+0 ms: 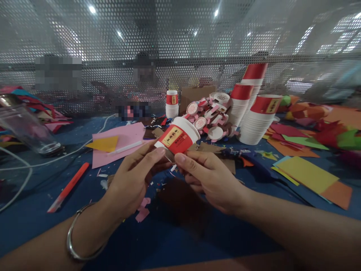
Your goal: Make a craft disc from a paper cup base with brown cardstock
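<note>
A red and white paper cup (180,137) with a gold label is held tilted above the table, its white rim toward the upper right. My left hand (138,165) grips the cup's lower left side, thumb near the base. My right hand (204,171) pinches it at the lower right edge, fingers curled underneath. Part of the cup's underside is hidden by my fingers. Just behind the cup lies a heap of cut cup pieces and pink paper strips (210,116).
Tall stacks of paper cups (255,120) stand behind on the right. A dark blue glue gun (252,163) and coloured paper sheets (310,175) lie at right. On the left are pink paper (124,141), a red marker (69,186), a glass bottle (28,126) and a white cable (84,145).
</note>
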Action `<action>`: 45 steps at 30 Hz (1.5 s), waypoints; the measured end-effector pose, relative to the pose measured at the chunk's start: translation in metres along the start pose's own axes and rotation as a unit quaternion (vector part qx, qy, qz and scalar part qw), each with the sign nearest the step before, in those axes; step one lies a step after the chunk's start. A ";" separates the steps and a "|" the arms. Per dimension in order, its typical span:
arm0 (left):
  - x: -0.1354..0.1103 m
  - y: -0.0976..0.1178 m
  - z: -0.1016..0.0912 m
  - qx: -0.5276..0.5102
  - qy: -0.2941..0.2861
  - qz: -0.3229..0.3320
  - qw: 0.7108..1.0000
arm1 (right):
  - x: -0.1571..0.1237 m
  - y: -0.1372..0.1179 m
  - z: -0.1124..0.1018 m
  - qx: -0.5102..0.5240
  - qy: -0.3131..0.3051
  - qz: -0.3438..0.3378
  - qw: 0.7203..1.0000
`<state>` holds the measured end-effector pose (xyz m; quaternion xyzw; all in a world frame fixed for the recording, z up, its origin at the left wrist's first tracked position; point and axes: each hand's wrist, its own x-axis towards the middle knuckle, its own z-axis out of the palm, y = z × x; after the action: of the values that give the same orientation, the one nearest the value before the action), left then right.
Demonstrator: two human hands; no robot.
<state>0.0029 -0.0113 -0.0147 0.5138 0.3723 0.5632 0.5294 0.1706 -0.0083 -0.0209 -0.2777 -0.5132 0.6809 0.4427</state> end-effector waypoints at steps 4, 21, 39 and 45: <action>0.001 0.000 -0.001 -0.010 -0.001 -0.004 1.000 | 0.002 0.003 0.000 0.001 0.002 -0.002 1.000; -0.008 0.001 0.000 0.084 0.030 0.072 0.993 | -0.003 0.003 -0.001 -0.047 -0.009 -0.004 0.999; -0.009 0.002 0.003 0.175 0.063 0.079 0.979 | -0.003 0.004 0.000 -0.058 -0.011 -0.005 0.998; -0.010 0.006 0.003 0.223 0.065 0.108 0.967 | -0.006 0.002 -0.001 -0.082 -0.007 -0.008 0.997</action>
<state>0.0034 -0.0222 -0.0104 0.6180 0.4649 0.5518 0.3123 0.1734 -0.0132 -0.0234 -0.3041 -0.5723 0.6354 0.4199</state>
